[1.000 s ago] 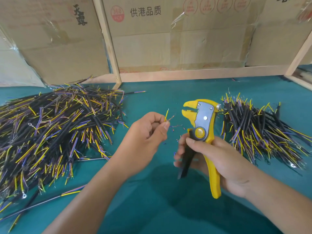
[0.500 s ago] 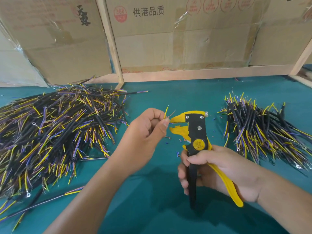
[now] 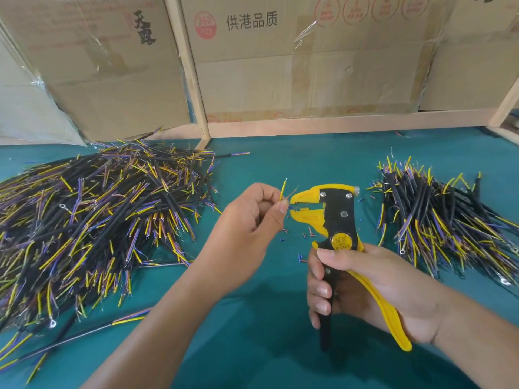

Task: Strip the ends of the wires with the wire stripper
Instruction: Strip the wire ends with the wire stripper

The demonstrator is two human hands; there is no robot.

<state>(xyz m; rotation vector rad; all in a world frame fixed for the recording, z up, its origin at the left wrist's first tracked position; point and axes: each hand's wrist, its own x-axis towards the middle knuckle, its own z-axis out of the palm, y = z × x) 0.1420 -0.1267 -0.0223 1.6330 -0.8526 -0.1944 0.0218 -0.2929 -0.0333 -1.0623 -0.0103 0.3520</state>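
Left hand pinches a yellow wire between thumb and curled fingers, its end just beside the stripper's parted yellow nose. Right hand grips the wire stripper by both handles above the green worktop. 2 wire piles lie apart: left pile, right pile.

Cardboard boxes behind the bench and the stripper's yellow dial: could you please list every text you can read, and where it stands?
"供港品质": black print on the middle brown cardboard box.
"360": red round stamp on the same box; the line beneath is blurred.
"天露": black brush characters on the left brown cardboard box.
Yellow round dial on the yellow and black wire stripper: too blurred to read.
Red circular stamps at top right: unreadable.
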